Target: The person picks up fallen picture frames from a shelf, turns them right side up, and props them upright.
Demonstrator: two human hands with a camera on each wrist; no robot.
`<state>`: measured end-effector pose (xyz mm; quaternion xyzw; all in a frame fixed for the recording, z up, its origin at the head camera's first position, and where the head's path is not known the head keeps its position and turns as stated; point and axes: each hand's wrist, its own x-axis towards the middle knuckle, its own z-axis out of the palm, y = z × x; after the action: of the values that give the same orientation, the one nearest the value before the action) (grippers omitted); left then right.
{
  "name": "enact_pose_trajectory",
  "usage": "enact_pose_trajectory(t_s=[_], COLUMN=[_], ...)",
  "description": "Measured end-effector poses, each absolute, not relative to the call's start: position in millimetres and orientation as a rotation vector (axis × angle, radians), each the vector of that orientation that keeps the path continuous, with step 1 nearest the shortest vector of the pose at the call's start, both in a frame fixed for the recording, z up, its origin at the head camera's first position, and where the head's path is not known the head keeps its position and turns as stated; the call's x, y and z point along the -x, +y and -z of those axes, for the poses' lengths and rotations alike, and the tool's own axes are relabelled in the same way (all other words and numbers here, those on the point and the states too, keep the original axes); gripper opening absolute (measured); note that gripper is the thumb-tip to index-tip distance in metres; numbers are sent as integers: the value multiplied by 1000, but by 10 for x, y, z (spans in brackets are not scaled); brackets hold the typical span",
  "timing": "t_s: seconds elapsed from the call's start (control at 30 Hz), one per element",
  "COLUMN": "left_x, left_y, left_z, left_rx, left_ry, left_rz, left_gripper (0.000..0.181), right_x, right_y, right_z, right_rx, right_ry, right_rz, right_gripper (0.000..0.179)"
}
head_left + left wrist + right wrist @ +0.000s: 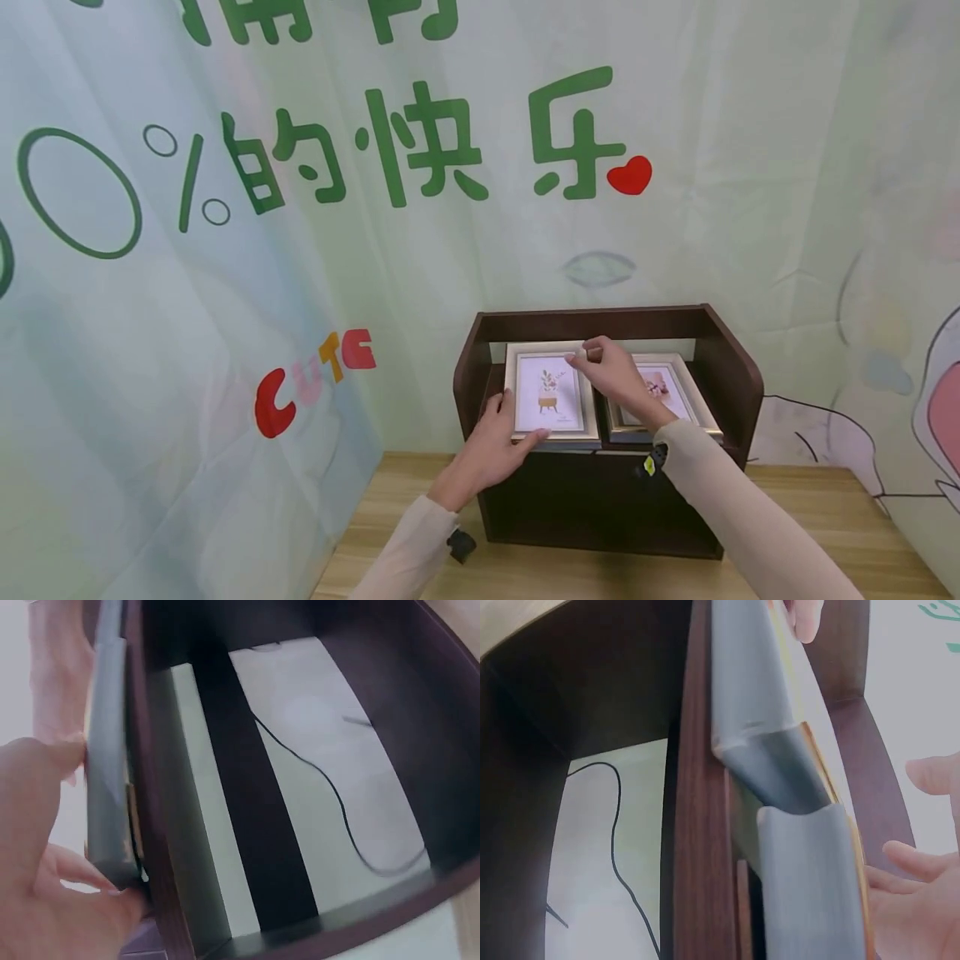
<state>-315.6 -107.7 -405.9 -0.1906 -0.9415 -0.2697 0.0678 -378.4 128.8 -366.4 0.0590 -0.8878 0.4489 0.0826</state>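
Note:
A picture frame (549, 392) with a pale gold border and a potted-plant print lies face up in the left part of a dark brown wooden shelf unit (600, 492). My left hand (491, 446) grips its lower left corner, fingers along the left side and thumb at the front edge. The left wrist view shows the frame's grey edge (109, 765) between thumb and fingers. Over its upper right corner is my right hand (618, 375), fingers slightly bent; the right wrist view shows those fingers (922, 862) spread apart. Under the right forearm sits a second picture frame (678, 387), partly hidden.
The shelf unit has raised side panels (731, 375) and a back rail (592, 321). It stands on a wood-grain surface (405, 492). Behind hangs a printed curtain (420, 267) with green characters. A thin black cord (330, 787) shows beyond the unit's opening.

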Motion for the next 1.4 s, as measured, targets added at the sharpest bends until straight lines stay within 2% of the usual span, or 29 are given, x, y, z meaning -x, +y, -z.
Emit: enact_pose_trajectory(t_s=[0.17,0.27,0.43,0.7,1.0,1.2,1.4], left_x=[3148,3156,3153,3097,3160,3171,3180], left_y=[-1075,-1069,-1050,-976,-938,-944,-943], left_z=[4065,4081,4077,3994,3891,3845,3835], left_rx=[604,611,566,371,320,305,294], left_ry=[-2621,-2526,-2439,-2432,-2282,-2243,-2213], left_rz=[864,841,882,1029,1112,1236,1310], left_gripper=[62,51,49,57,38,40,37], right_x=[3794,3793,3774,3751,3688,3606,3493], right_y=[1314,1342,1401,1495,1595,1650,1687], right_z=[3646,3650,3626,3514,3361,3265,3221], right_rx=[-151,-143,-120,-124,-202,-303,-390], right_ry=[-2565,-2490,-2456,-2472,-2361,-2304,-2251], right_rz=[-1516,-1642,-1668,-1746,-1900,-1989,-2007], right_gripper=[55,49,48,53,55,61,58])
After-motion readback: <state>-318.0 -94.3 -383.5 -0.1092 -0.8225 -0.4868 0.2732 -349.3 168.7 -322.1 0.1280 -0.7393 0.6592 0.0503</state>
